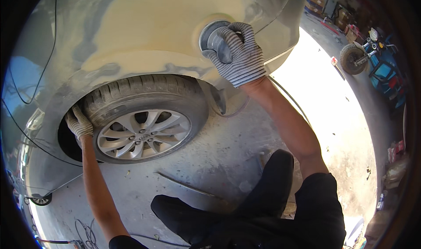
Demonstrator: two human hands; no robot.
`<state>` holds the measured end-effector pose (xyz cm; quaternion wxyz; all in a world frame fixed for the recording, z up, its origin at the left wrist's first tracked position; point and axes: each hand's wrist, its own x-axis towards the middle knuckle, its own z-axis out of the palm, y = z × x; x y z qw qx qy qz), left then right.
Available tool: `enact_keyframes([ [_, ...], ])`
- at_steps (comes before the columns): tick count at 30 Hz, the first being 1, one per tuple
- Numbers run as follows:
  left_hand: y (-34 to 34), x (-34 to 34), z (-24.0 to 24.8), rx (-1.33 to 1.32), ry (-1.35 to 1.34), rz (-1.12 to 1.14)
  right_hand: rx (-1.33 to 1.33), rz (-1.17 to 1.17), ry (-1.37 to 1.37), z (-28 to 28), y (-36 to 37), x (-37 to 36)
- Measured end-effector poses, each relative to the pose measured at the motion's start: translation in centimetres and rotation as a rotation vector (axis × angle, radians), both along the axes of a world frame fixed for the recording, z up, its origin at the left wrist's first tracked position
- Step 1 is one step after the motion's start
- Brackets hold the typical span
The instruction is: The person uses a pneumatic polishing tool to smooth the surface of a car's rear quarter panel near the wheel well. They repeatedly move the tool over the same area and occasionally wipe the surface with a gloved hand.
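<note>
My right hand (pixel 243 53), in a striped grey-and-white glove, is closed around a round sander (pixel 209 35). The sander's disc lies against the car's body panel (pixel 153 12), on a broad patch of yellowish, sanded filler above the wheel arch. Lower on the left, my left hand (pixel 79 124), gloved alike, reaches into the gap between the wheel arch and the tire (pixel 131 91). Its fingers look stretched out along the arch, their tips partly in shadow. The silver alloy wheel (pixel 144 137) sits below the filler patch.
A thin strip (pixel 188 185) lies on the dusty concrete floor, near my knees. A dark hose (pixel 291 97) runs behind my right forearm, and a cable (pixel 33 141) crosses the car's side. A blue three-wheeler or motorbike (pixel 381 69) and boxes (pixel 315 1) stand at far right.
</note>
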<state>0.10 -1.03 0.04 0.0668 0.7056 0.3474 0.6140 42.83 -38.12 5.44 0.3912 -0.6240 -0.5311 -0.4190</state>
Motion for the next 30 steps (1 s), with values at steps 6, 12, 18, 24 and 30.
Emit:
enact_keyframes([
  [6,-0.9,0.6,0.1,0.048,0.072,0.082,0.065,-0.123,0.229,3.2,-0.6,1.3],
  [12,-0.3,-0.2,0.3,0.050,0.048,0.088,0.015,-0.064,0.162,2.4,-0.1,0.1],
  [18,-1.1,0.7,0.1,0.026,0.042,0.029,-0.009,-0.074,0.126,3.6,0.1,-1.3],
  [24,0.0,0.4,-0.2,0.078,0.015,-0.018,0.076,-0.153,0.240,6.3,0.0,0.8],
  [30,-0.3,0.2,-0.3,0.004,0.060,0.022,-0.029,-0.063,0.083,4.1,0.4,-1.0],
])
